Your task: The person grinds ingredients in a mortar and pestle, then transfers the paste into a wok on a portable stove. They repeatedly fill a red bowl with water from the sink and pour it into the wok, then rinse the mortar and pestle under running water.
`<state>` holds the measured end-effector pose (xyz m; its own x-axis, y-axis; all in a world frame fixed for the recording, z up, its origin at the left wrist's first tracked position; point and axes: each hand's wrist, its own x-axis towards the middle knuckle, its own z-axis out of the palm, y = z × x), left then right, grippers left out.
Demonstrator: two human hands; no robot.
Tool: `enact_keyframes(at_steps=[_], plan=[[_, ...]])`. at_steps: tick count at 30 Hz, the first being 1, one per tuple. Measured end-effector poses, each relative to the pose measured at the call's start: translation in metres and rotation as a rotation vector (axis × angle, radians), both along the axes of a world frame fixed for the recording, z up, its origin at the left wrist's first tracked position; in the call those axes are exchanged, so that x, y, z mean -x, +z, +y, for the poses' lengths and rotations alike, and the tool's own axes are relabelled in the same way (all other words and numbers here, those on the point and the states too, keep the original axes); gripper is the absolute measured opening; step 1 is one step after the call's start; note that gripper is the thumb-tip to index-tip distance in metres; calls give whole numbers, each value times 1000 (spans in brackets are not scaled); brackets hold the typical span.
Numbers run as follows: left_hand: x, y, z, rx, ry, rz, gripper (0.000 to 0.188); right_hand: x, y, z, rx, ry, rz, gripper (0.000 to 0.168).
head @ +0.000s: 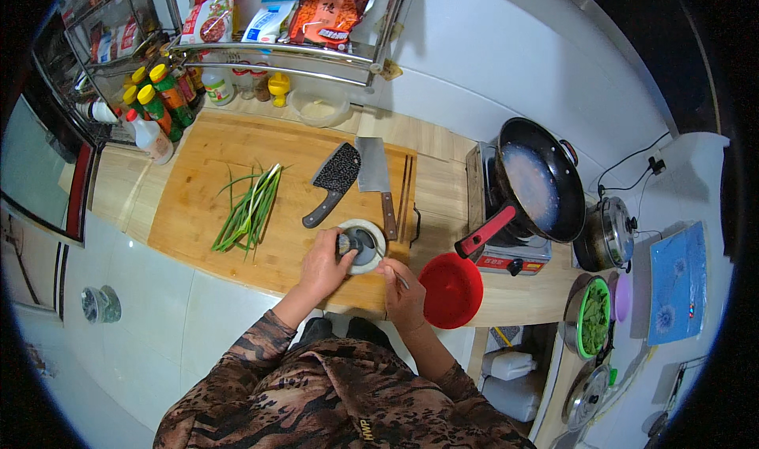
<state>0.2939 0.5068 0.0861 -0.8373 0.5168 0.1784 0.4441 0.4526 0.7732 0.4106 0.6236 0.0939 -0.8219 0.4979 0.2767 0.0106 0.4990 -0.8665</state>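
Observation:
A pale round mortar sits at the front right of the wooden cutting board. My left hand grips a short dark pestle over its opening. My right hand holds a metal spoon by the handle, its bowl dipping into the mortar. What lies at the bottom is too dark to tell. Behind the mortar lie a black-speckled cleaver and a steel cleaver with a brown wooden handle. A bunch of green onions rests on the board to the left.
Right of the board stands a red bowl, close to my right hand. Beyond it, a black wok with a red handle sits on a portable gas stove. Bottles line the back left, under a metal rack of packets.

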Motion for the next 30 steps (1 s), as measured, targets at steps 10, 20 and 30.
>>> enact_keyframes(at_steps=[10,20,30], plan=[[6,-21,-9,-156,-18,-132,45,-7,3,5,731,-155,211,18],[-1,-51,-32,-387,-16,-751,39,-3,7,4,363,-125,127,16],[13,-67,-31,-658,6,-1763,44,14,25,3,52,-81,-18,15]])
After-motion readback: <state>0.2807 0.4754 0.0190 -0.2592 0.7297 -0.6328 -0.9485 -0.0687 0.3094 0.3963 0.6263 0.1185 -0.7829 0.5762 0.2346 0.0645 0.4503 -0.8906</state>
